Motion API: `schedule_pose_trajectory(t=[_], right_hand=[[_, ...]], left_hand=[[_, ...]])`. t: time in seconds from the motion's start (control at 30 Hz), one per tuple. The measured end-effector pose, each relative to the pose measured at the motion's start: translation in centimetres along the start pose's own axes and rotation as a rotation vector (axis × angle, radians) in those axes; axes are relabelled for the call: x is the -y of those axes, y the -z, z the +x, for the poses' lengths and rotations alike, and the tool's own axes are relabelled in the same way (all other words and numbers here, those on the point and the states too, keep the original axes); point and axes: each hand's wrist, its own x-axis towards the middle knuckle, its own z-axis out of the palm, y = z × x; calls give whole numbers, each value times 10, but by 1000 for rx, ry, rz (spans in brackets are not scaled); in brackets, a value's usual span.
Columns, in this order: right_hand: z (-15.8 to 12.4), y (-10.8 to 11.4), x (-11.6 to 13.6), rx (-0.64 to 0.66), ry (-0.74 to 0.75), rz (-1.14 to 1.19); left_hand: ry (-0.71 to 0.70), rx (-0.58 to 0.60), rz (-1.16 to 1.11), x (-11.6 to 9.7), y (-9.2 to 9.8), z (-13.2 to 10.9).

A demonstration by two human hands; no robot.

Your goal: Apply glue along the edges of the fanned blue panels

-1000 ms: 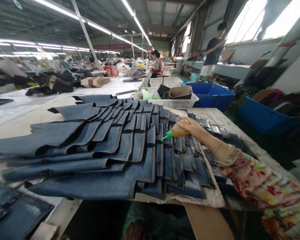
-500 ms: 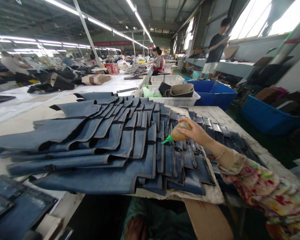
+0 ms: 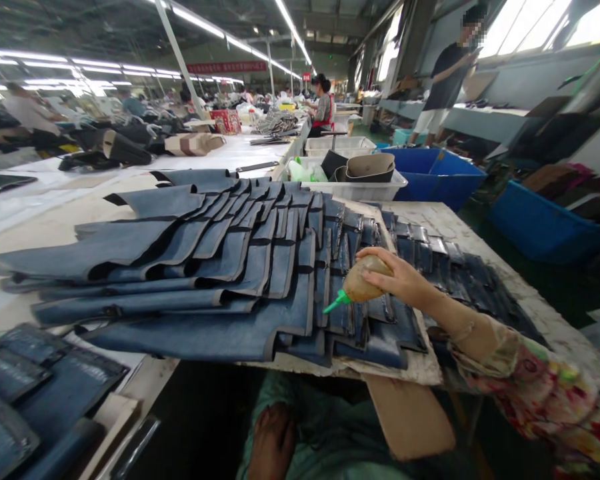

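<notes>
My right hand [image 3: 400, 277] wraps round a squat, cloudy squeeze bottle [image 3: 364, 279] with a green nozzle. The bottle is tilted, its tip pointing down and left just over the overlapping blue panels [image 3: 240, 333]. These panels have dark grey edges and lie fanned in rows; a wet, glossy film shows on the strips to the right, around and beyond the bottle. Low in the picture, in shadow, my left hand [image 3: 273, 440] rests on green cloth over my leg. Its fingers lie loosely there and nothing shows in them.
More glossy blue pieces [image 3: 55, 387] lie at lower left; others sit along the right of the worktable [image 3: 517, 293]. Beyond it stand white bins [image 3: 350, 190] and blue tubs [image 3: 430, 177]. A brown board [image 3: 410, 420] juts out below the table's front edge. Co-workers are farther back.
My right hand has brought the bottle slightly toward me along the strips, and its nozzle tip is nearer the front edge. The whole view has shifted a little. My left hand stays on my leg.
</notes>
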Motion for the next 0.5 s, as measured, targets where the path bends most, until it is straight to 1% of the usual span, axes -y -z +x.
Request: schedule_pose_trajectory(t=[0.17, 0.43, 0.5], right_hand=[[-10, -3, 5, -39, 36, -11], [-22, -6, 10, 4, 75, -13], [-23, -4, 12, -8, 61, 14]], left_hand=[[59, 50, -69, -5, 7, 1], [89, 65, -105, -10, 14, 3], [90, 69, -108, -11, 16, 3]])
